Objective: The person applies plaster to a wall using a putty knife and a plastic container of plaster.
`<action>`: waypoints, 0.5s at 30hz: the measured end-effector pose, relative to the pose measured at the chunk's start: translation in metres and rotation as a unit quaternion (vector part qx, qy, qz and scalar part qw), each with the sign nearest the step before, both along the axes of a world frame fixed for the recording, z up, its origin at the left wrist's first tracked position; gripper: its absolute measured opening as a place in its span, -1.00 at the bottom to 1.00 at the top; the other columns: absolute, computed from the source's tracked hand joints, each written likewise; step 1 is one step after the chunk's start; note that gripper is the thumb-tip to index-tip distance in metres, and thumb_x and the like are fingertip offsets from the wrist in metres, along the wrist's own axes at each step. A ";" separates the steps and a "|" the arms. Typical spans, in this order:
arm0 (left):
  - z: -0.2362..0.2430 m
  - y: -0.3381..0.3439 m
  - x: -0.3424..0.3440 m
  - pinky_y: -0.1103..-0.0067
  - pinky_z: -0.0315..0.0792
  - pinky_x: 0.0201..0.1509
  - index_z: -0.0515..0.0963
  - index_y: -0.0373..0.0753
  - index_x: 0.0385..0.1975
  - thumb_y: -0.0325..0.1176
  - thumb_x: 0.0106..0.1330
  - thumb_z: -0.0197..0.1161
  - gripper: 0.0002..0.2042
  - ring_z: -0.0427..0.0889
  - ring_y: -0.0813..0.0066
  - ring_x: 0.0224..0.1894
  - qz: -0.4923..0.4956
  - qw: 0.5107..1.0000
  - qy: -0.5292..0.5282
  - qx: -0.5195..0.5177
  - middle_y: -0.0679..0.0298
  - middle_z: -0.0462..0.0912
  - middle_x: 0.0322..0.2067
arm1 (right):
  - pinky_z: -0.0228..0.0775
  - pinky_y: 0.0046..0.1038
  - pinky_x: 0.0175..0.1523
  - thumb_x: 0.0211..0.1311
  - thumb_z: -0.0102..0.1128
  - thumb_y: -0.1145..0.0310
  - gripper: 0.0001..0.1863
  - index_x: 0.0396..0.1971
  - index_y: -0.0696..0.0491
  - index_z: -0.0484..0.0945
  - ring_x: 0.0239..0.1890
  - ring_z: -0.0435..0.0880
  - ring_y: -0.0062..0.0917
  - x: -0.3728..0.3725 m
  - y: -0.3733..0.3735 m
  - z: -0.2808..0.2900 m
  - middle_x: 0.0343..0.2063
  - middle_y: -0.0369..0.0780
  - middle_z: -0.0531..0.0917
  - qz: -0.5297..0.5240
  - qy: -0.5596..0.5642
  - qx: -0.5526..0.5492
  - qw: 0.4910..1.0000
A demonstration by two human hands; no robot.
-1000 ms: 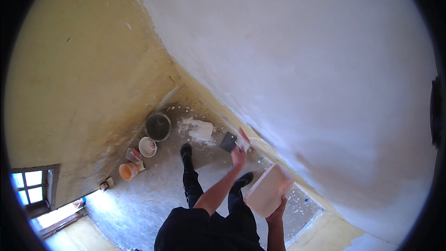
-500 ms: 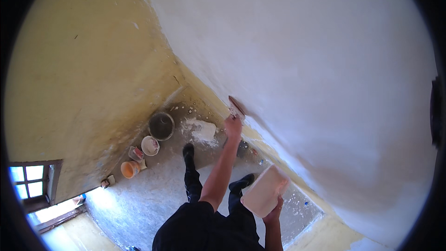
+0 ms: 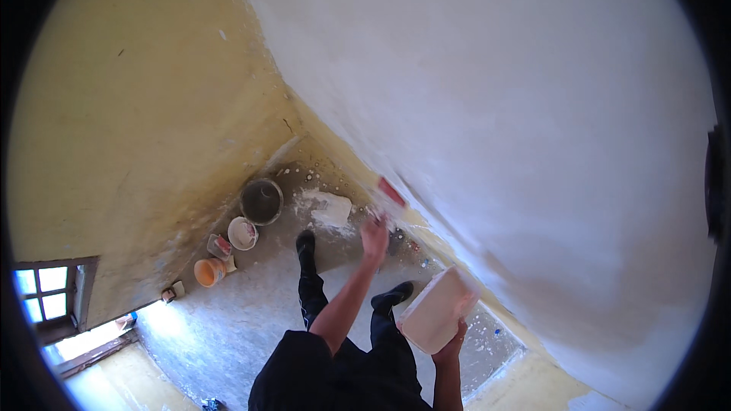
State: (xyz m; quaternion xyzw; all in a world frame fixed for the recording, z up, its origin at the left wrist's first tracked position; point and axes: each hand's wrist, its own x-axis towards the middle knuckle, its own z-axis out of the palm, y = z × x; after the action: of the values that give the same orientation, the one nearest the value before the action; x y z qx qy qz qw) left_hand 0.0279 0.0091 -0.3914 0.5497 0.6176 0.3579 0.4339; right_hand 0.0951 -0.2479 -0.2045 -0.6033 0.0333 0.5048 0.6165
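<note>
My left hand (image 3: 374, 237) is closed round a wide scraper (image 3: 391, 192) with a reddish edge. The scraper is blurred and sits close to the lower edge of the white-coated wall (image 3: 533, 106); whether it touches is unclear. At the lower right, my right hand (image 3: 451, 341) grips a pale rectangular plastering hawk (image 3: 432, 312) by its near side, and my fingers are partly hidden beneath it. Pinkish-white smears mark the hawk's end nearest the wall.
Along the yellow wall (image 3: 152, 122) stand a dark bucket (image 3: 261, 202), a white bucket (image 3: 243, 234), a small tub (image 3: 219, 246) and an orange bucket (image 3: 209, 272). A whitish, powder-marked slab (image 3: 331, 209) lies on the grey floor (image 3: 251, 320). A window (image 3: 52, 293) is at left.
My left hand and the scraper have moved down and back from the wall, and the scraper's reddish face now shows. The hawk stays nearly where it was in my right hand.
</note>
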 end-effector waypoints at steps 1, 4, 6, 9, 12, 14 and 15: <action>-0.016 0.024 -0.004 0.37 0.37 -0.47 0.51 -0.44 -0.41 -0.40 0.32 0.09 -0.81 0.56 0.07 -0.55 0.039 0.999 -0.013 -0.007 -0.06 0.58 -0.53 | 0.38 -0.26 0.15 0.32 -0.26 -0.14 -0.38 0.22 -0.04 0.24 0.10 0.48 -0.38 0.002 -0.003 -0.003 0.04 -0.24 0.46 0.084 -0.076 -0.026 0.993; -0.028 0.085 0.007 0.30 0.39 -0.43 0.48 -0.46 -0.43 -0.43 0.31 0.07 -0.82 0.56 -0.05 -0.50 0.118 0.992 -0.036 0.039 -0.14 0.55 -0.54 | 0.38 -0.26 0.15 0.31 -0.25 -0.15 -0.37 0.22 -0.04 0.24 0.11 0.47 -0.38 -0.002 0.002 0.003 0.04 -0.24 0.46 0.004 0.017 0.021 1.000; -0.048 0.129 0.006 0.29 0.39 -0.42 0.53 -0.46 -0.25 -0.45 0.30 0.06 -0.81 0.56 -0.05 -0.51 0.165 0.979 -0.016 0.116 -0.14 0.55 -0.53 | 0.38 -0.25 0.14 0.31 -0.26 -0.16 -0.37 0.21 -0.03 0.24 0.11 0.46 -0.37 -0.002 0.001 -0.004 0.04 -0.23 0.45 0.015 0.020 0.024 0.999; -0.032 0.123 0.059 0.30 0.44 -0.36 0.44 -0.41 0.06 -0.49 0.29 0.04 -0.66 0.60 -0.09 -0.41 0.140 0.990 0.008 -0.002 -0.18 0.58 -0.45 | 0.37 -0.24 0.14 0.30 -0.27 -0.17 -0.35 0.21 -0.02 0.24 0.12 0.46 -0.37 -0.004 -0.013 -0.014 0.06 -0.22 0.44 -0.015 0.023 0.007 1.000; -0.039 0.071 0.081 0.27 0.49 -0.20 0.23 -0.30 0.27 -0.55 0.26 -0.02 -0.49 0.59 -0.14 -0.20 0.091 0.993 -0.007 0.081 -0.26 0.55 -0.17 | 0.37 -0.24 0.15 0.30 -0.27 -0.18 -0.34 0.22 -0.01 0.23 0.12 0.46 -0.36 -0.006 -0.011 -0.014 0.07 -0.21 0.43 -0.043 0.062 0.015 0.997; -0.050 0.026 0.071 0.26 0.49 -0.21 0.25 -0.31 0.26 -0.57 0.25 -0.02 -0.49 0.59 -0.14 -0.21 0.036 0.995 -0.020 0.093 -0.22 0.56 -0.17 | 0.36 -0.24 0.16 0.30 -0.26 -0.18 -0.33 0.22 0.00 0.23 0.12 0.46 -0.35 -0.007 -0.005 -0.012 0.07 -0.21 0.43 -0.066 0.099 0.028 0.993; -0.053 0.004 0.063 0.26 0.48 -0.22 0.26 -0.32 0.25 -0.58 0.24 -0.02 -0.50 0.60 -0.14 -0.23 -0.002 0.997 -0.020 0.069 -0.20 0.58 -0.19 | 0.35 -0.24 0.17 0.29 -0.26 -0.18 -0.33 0.22 0.00 0.22 0.11 0.46 -0.35 -0.008 -0.002 -0.008 0.07 -0.20 0.43 0.017 0.004 0.024 1.000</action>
State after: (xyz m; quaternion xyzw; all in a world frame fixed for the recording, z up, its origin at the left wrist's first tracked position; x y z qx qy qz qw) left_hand 0.0908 0.0136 -0.4440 0.5725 0.5816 0.4091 0.4082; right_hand 0.0876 -0.2495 -0.2124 -0.5870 0.0137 0.5181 0.6220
